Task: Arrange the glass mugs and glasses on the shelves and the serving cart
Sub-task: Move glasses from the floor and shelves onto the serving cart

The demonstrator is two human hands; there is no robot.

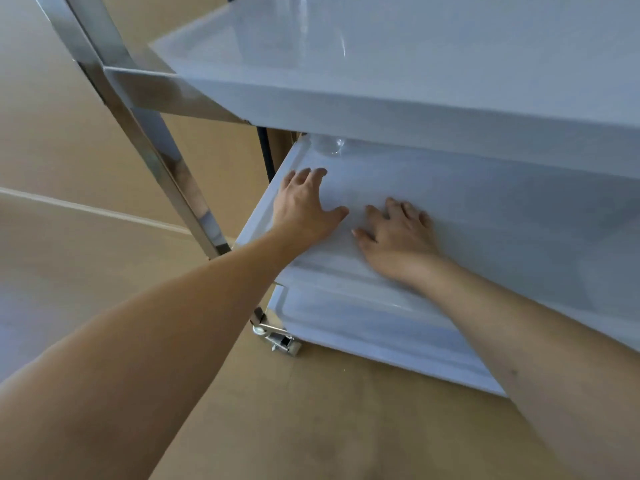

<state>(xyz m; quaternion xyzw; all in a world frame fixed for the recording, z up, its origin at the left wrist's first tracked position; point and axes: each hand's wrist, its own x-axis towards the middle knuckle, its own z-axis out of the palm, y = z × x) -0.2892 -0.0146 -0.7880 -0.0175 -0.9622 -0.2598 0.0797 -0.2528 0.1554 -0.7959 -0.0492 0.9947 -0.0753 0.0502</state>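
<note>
No text, label, brand, number or sign can be read anywhere in this view. The white trays of the serving cart (450, 109) and its shiny metal frame (114, 81) carry no printing that shows, and the brown floor (311, 427) is unmarked

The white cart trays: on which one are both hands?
The middle white tray. The left hand and right hand lie over it, between the top tray and bottom tray.
</note>
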